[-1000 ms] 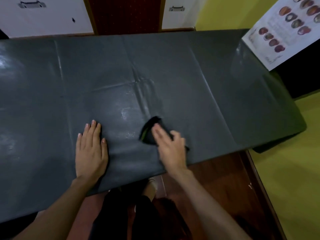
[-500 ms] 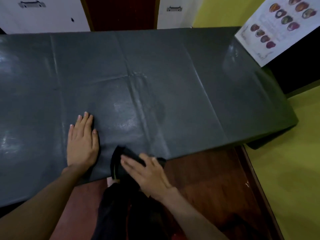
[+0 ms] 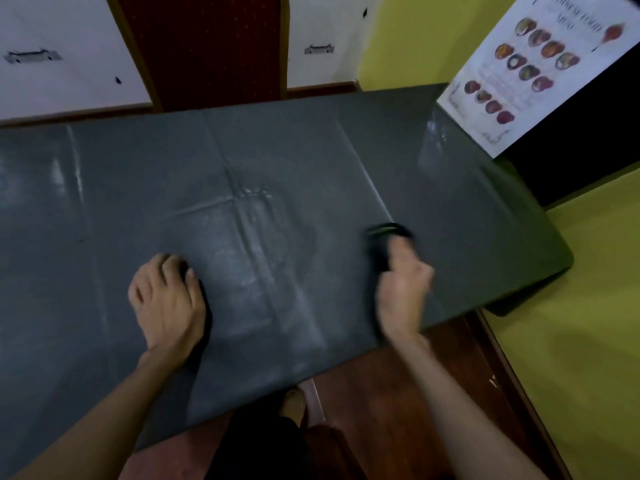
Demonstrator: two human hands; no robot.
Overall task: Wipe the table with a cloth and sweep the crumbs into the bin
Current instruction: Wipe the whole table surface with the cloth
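Observation:
A table under a dark grey creased cover [image 3: 311,161] fills most of the head view. My right hand [image 3: 401,289] presses a dark cloth [image 3: 382,242] onto the cover right of centre; the hand and cloth are blurred by motion. My left hand [image 3: 166,303] rests on the cover left of centre, its fingers curled under and holding nothing. Pale smeared streaks [image 3: 252,258] lie on the cover between the two hands. I see no bin and cannot make out separate crumbs.
A printed food menu sheet [image 3: 526,71] hangs over the table's far right corner. A red-backed chair [image 3: 207,46] stands behind the far edge. Brown wooden floor [image 3: 398,393] and a yellow-green floor area [image 3: 588,341] lie near and right. My legs stand below the near edge.
My right hand has swept the cloth from the near edge up and to the right across the cover. My left hand's fingers have curled from flat.

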